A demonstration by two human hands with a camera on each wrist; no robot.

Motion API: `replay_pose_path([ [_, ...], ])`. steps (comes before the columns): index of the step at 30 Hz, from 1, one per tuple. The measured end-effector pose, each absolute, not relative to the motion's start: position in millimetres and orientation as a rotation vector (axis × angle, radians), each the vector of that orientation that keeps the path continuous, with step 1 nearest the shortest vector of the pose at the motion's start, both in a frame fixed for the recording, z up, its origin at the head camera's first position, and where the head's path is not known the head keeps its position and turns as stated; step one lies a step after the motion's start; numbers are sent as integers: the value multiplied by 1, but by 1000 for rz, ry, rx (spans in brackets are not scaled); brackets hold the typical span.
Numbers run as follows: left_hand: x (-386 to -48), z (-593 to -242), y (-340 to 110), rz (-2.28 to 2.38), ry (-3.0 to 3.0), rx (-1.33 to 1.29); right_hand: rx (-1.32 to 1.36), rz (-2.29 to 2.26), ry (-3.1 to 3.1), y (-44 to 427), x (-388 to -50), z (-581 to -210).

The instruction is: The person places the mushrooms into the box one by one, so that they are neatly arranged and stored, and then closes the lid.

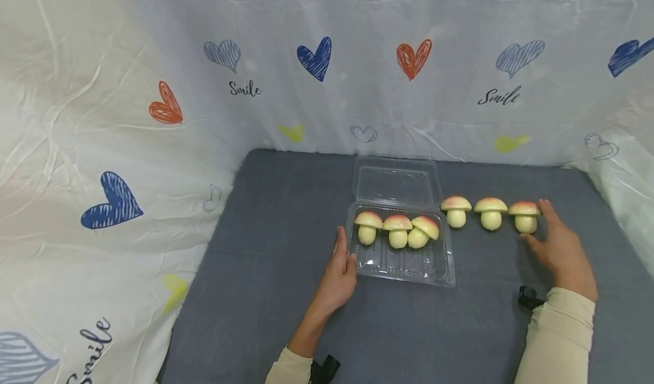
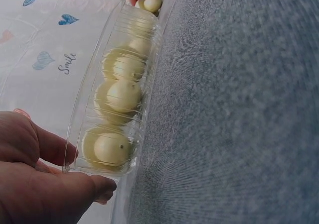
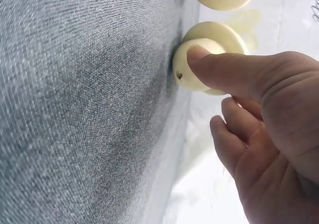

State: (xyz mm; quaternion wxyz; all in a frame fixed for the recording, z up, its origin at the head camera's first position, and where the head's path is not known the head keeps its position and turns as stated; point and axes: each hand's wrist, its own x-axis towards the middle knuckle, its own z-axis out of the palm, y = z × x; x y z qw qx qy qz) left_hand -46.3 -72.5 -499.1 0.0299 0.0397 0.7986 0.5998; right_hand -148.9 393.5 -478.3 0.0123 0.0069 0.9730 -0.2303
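A clear plastic clamshell container (image 1: 409,266) lies with its lid (image 1: 395,182) folded back. Inside its base stand three mushroom-shaped pieces with pale stems and red-yellow caps: a left one (image 1: 367,233), a middle one (image 1: 397,238) and a tilted right one (image 1: 421,233). My left hand (image 1: 337,276) holds the container's left side near the front corner, thumb and fingers at the rim. At the right end of a row outside, my right hand (image 1: 562,253) pinches a mushroom (image 1: 525,222). In the right wrist view, the thumb (image 3: 224,69) presses its stem; the other fingertips are partly hidden.
Two more mushrooms, one (image 1: 456,217) right beside the container and one (image 1: 491,219) in mid-row, stand on the grey cloth-covered table (image 1: 265,247). A white curtain (image 1: 357,26) printed with hearts hangs behind and along the left side.
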Motion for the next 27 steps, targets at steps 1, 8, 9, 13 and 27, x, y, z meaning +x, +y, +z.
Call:
replay_pose_path([
  [1,-46,-499,-73,1848,2462,121,22,-719,3033,394,-149,-478],
  [8,-46,-499,-73,1848,2465,122,1,-728,3047,394,-152,-479],
  [9,-46,-499,-73,1848,2465,124,-8,-728,3052,395,-153,-479],
  [13,-46,-499,-73,1851,2464,132,-15,-741,3038,395,-153,-481],
  [27,-46,-501,-73,1871,2453,135,110,-748,3043,389,-154,-482],
])
